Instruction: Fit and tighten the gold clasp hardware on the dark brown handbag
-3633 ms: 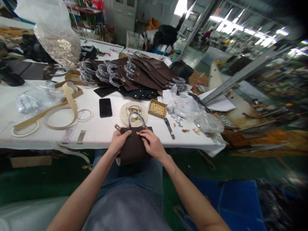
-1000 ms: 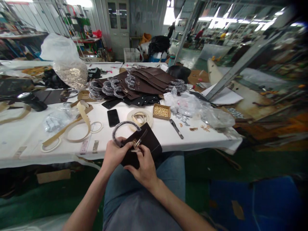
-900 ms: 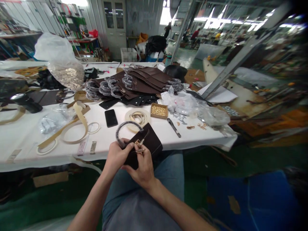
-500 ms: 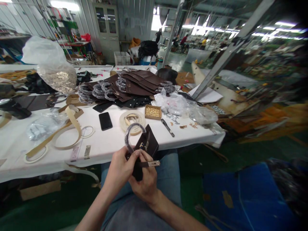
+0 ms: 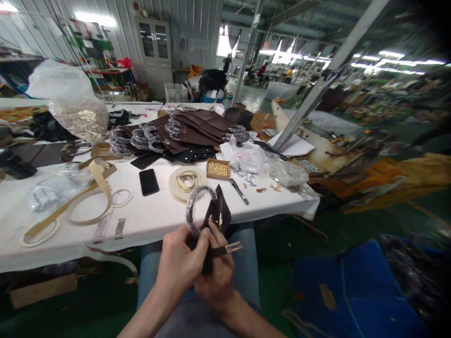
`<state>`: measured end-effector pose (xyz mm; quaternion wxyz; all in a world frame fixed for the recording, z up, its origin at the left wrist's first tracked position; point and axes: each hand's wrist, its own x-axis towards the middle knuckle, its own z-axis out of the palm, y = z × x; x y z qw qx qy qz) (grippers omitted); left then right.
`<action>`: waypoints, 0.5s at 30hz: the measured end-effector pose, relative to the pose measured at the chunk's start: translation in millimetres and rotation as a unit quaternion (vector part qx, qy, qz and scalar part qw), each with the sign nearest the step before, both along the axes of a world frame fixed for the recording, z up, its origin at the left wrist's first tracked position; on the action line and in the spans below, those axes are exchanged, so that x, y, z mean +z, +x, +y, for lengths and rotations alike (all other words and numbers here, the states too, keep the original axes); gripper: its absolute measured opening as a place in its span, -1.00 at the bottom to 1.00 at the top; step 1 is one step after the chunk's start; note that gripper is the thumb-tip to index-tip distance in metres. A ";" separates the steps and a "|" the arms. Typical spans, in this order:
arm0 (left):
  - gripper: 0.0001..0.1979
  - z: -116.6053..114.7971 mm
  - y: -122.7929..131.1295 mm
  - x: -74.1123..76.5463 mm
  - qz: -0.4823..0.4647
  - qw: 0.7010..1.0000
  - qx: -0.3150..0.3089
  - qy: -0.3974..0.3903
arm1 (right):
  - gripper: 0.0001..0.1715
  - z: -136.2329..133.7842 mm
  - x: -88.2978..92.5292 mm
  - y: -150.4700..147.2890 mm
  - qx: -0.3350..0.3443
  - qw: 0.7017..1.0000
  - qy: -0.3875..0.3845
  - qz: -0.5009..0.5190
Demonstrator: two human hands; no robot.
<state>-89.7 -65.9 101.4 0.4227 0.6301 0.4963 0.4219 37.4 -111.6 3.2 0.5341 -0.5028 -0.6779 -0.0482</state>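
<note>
Over my lap, just off the table edge, both hands are closed on a dark brown leather bag panel [image 5: 224, 215]. My left hand [image 5: 179, 260] pinches it near the base of a plastic-wrapped loop handle [image 5: 190, 211], thumb pressed toward the right fingers. My right hand [image 5: 220, 272] grips the panel from below and the right. A brown strap [image 5: 218, 251] with a metal end [image 5: 234, 247] sticks out to the right across the right fingers. Small gold-coloured hardware [image 5: 213, 219] shows by the right fingertips. The fingers hide the panel's lower part.
On the white table [image 5: 148, 216] lie a black phone [image 5: 148, 182], a tape roll [image 5: 176, 188], a box of gold studs [image 5: 218, 169] and a cutter-like tool [image 5: 239, 191]. Behind them is a pile of brown panels [image 5: 200, 124]. Blue sheeting [image 5: 352, 286] lies at right.
The view has shifted, so the table's things sit further left. Both hands still hold the panel; the strap's metal end now tilts slightly upward to the right.
</note>
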 end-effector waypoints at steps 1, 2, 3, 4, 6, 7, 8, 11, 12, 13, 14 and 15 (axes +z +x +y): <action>-0.69 -1.4 1.6 5.2 -0.001 1.000 -0.010 -0.001 | -0.16 -1.6 3.1 3.0 0.018 1.000 0.005 0.013; -0.70 -3.1 2.8 11.4 -0.006 1.000 -0.028 -0.003 | -0.19 -3.8 5.5 6.9 0.031 0.999 0.008 0.028; -0.73 -5.0 3.3 18.4 -0.015 0.998 -0.053 -0.004 | -0.22 -6.7 7.2 11.6 0.041 0.998 0.007 0.045; -0.76 -6.9 2.5 26.0 -0.028 0.996 -0.081 -0.004 | -0.26 -10.0 8.3 17.4 0.046 0.997 0.000 0.063; -0.80 -9.4 -4.6 41.3 -0.054 0.992 -0.114 0.009 | -0.34 -17.1 9.8 32.2 0.037 0.993 -0.021 0.108; -0.80 -9.5 -11.3 48.4 -0.060 0.992 -0.106 0.029 | -0.40 -20.6 11.2 41.1 0.025 0.991 -0.030 0.131; -0.78 -8.4 -20.2 54.8 -0.061 0.993 -0.079 0.058 | -0.45 -24.0 13.7 50.9 0.010 0.987 -0.034 0.155; -0.70 3.1 -55.1 69.4 -0.050 0.986 0.043 0.152 | -0.56 -35.3 32.6 82.5 -0.044 0.973 -0.028 0.225; -0.64 9.9 -67.2 73.1 -0.047 0.981 0.065 0.175 | -0.56 -39.5 43.2 92.9 -0.058 0.968 -0.028 0.243; -0.57 17.9 -78.5 76.5 -0.045 0.978 0.071 0.193 | -0.55 -43.7 55.5 102.9 -0.073 0.963 -0.030 0.258; -0.50 26.9 -88.3 79.8 -0.045 0.974 0.064 0.211 | -0.53 -47.1 69.0 112.3 -0.085 0.960 -0.029 0.265; -0.42 36.6 -96.2 83.3 -0.043 0.971 0.046 0.230 | -0.51 -48.9 83.1 121.1 -0.089 0.960 -0.025 0.265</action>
